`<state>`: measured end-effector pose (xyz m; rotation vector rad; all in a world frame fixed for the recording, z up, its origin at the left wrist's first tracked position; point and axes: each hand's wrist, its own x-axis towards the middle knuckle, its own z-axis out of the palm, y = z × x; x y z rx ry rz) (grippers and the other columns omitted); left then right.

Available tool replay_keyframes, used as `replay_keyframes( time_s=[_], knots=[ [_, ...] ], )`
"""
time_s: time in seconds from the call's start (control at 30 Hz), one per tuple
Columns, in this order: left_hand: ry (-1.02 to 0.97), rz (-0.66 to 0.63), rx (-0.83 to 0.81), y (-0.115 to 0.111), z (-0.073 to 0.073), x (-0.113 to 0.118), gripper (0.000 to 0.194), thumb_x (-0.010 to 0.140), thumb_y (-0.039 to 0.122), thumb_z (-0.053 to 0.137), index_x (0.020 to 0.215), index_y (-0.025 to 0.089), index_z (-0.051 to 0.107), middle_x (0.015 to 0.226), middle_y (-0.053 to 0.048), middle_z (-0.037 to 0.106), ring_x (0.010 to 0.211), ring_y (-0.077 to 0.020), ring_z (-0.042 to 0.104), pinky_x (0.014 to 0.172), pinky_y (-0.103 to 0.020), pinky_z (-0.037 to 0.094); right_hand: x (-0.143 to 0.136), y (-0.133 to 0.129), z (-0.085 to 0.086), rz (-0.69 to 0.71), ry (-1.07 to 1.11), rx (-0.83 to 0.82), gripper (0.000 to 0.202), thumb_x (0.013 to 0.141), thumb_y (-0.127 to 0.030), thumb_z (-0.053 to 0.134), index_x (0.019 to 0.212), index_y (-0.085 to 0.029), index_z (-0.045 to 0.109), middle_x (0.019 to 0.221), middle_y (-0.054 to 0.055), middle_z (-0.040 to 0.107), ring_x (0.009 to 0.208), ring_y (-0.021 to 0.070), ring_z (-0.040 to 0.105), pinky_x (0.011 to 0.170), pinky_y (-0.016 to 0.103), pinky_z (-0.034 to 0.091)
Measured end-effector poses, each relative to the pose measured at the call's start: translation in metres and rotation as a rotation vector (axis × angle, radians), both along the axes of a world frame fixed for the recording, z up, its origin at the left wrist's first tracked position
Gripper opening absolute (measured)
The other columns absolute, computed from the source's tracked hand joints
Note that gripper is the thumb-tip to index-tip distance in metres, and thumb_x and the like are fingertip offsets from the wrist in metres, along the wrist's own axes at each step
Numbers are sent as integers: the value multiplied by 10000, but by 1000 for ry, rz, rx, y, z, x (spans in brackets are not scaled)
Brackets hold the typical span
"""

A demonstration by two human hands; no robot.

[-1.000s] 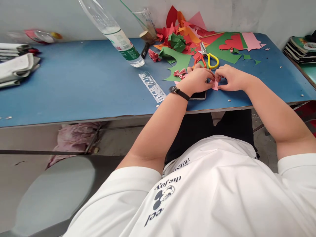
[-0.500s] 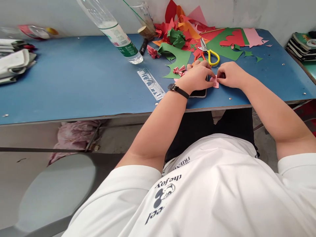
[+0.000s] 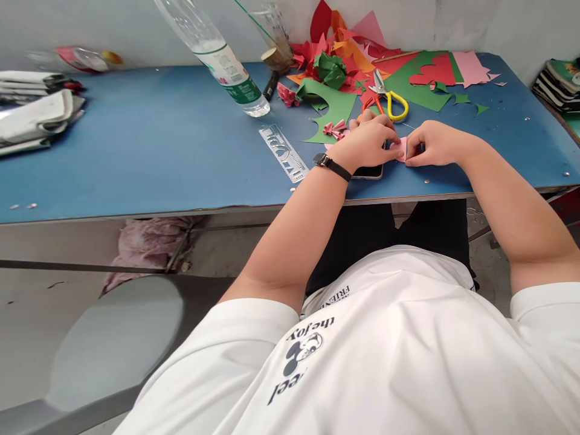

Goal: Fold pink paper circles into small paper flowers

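Observation:
A small piece of pink paper (image 3: 401, 149) is between my two hands near the table's front edge. My left hand (image 3: 372, 140), with a black watch on its wrist, has its thumb and fingers closed on the paper's left side. On the right side my right hand (image 3: 430, 144) pinches the same paper. Under my left hand lies a phone (image 3: 370, 174), mostly covered. A folded pink paper piece (image 3: 335, 130) is just beyond my left wrist. Scissors (image 3: 393, 104) with yellow and red handles lie behind my hands.
Cut green paper (image 3: 338, 103), crumpled green paper (image 3: 330, 69) and red scraps (image 3: 312, 54) pile up along the wall. A clear stencil ruler (image 3: 284, 155) lies left of my arm. Behind it leans a water bottle (image 3: 231, 72). A grey stool (image 3: 120, 338) stands at lower left.
The whole view has shifted slightly, so things sit a little further right. Both hands stay at the pink paper, with the right fingers slightly resettled on its edge.

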<state>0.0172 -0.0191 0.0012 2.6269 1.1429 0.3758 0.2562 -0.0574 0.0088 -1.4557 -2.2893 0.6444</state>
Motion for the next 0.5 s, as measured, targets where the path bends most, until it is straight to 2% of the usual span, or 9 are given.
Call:
replay_keyframes(
  time_s=[0.17,0.33,0.4,0.5],
  knots=[
    [3,7,7,0,-1,1,402,1062,556,909,1362,304,1001,1537,-178,826,1561,-562,568,1239,-693,487,-7,1,6,-80,-27,-105,323,975,-551,1076,993,-249,964,901,101,845,1020,400,798,1004,561,675],
    [-8,6,7,0,-3,0,437,1040,597,925,1377,329,1000,1494,-166,842,1548,-558,560,1226,-690,505,-5,10,-4,-87,-30,-26,490,995,-742,1022,1079,-262,976,741,62,730,873,355,741,880,533,686],
    [-8,2,1,0,-3,-1,426,1038,600,924,1373,348,999,1496,-155,842,1551,-549,553,1228,-687,508,-2,16,-9,-100,-53,13,485,1003,-743,1004,1068,-264,965,735,52,713,840,337,720,848,521,679],
    [-3,8,3,-1,-2,-2,397,1030,574,933,1346,343,1000,1525,-151,825,1564,-543,550,1241,-686,498,-1,24,-13,-135,-82,25,399,994,-635,1029,1012,-247,940,787,77,751,886,356,739,891,541,689]
  ],
)
